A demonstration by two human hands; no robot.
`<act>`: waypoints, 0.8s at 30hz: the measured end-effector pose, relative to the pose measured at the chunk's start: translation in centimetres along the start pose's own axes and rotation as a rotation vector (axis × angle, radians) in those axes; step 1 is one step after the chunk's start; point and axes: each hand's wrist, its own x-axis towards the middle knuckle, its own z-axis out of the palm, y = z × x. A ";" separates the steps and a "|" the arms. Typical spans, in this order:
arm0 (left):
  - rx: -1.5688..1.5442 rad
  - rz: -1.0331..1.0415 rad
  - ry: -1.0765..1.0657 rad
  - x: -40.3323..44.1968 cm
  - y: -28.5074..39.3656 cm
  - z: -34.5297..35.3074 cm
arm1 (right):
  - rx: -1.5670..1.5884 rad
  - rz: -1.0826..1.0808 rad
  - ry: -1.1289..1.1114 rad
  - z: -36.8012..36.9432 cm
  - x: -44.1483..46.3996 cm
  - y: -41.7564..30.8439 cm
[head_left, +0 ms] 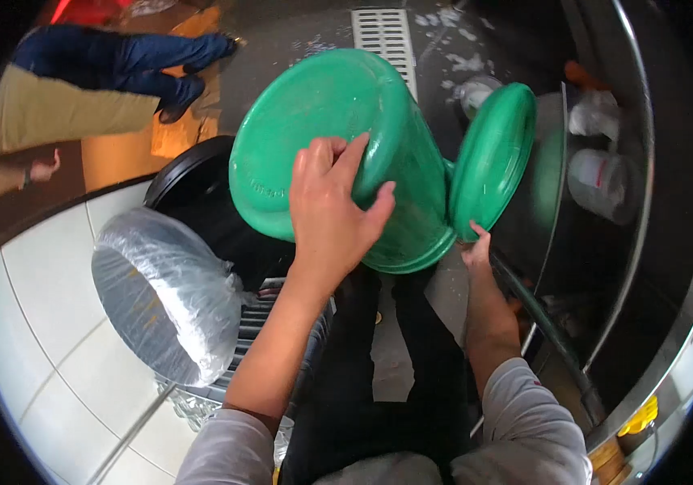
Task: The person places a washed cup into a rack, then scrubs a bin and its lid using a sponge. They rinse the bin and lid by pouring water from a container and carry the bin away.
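A large green plastic bucket [306,137] is tilted in front of me, its closed base with raised lettering turned up toward me and its rim lower down. My left hand [330,190] grips it at the edge of the base, fingers bent on the base and thumb on the side wall. Beside the bucket's rim, on the right, stands a round green lid [492,158], tipped on edge. The fingers of my right hand [476,242] are closed on the lid's lower edge. Part of that hand is hidden by the lid.
To the left, a steel pot [124,303] wrapped in clear plastic sits by a black bin [201,182]. Another person's legs [120,58] and hand [43,168] show at upper left. A floor drain grate [385,36] lies ahead. Metal shelving with a clear container [601,184] stands right.
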 end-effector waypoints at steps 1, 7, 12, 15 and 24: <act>-0.025 0.020 -0.040 -0.3 0.4 0.6 | -0.048 -0.018 0.009 -0.5 -0.4 0.2; -0.061 0.156 -0.215 -3.5 5.3 3.3 | 0.058 0.307 0.152 -5.2 0.1 1.4; -0.103 0.234 -0.336 -7.0 8.0 4.8 | 0.003 0.294 0.255 -2.7 -2.6 -0.7; -0.086 0.268 -0.351 -9.2 8.5 5.0 | -0.287 0.215 0.289 -3.6 -3.2 -2.0; 0.264 0.461 -0.510 -14.1 7.3 4.1 | -0.601 -0.606 -0.333 9.1 -37.3 -9.5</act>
